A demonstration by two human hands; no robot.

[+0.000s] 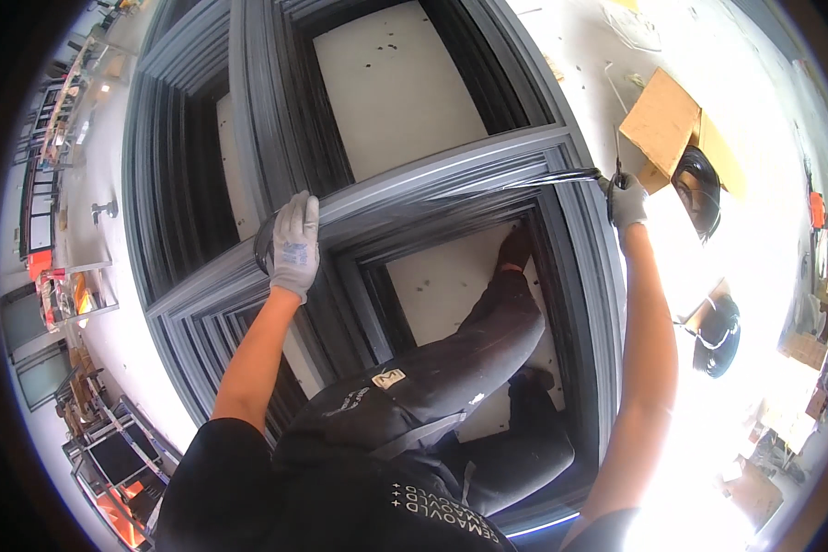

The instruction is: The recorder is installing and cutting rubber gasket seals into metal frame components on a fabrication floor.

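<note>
A stack of dark grey window frames [465,158] lies before me, and I stand within one of its openings. A black, flexible rubber strip [488,189] runs along the crossbar between my hands and loops at its left end. My left hand [294,241], in a pale glove, lies over the crossbar with its fingers stretched out, pressing down beside that loop. At the right edge of the stack, my gloved right hand [629,200] is closed near the strip's other end. A thin pointed tool [618,152] sticks up from it; its kind is unclear.
To the right, an opened cardboard box [662,121] stands near a black coil [699,191] of strip. Another black coil [718,336] lies closer to me. Along the left wall are racks and a wheeled metal cart [124,451]. Strong glare washes out the right-hand floor.
</note>
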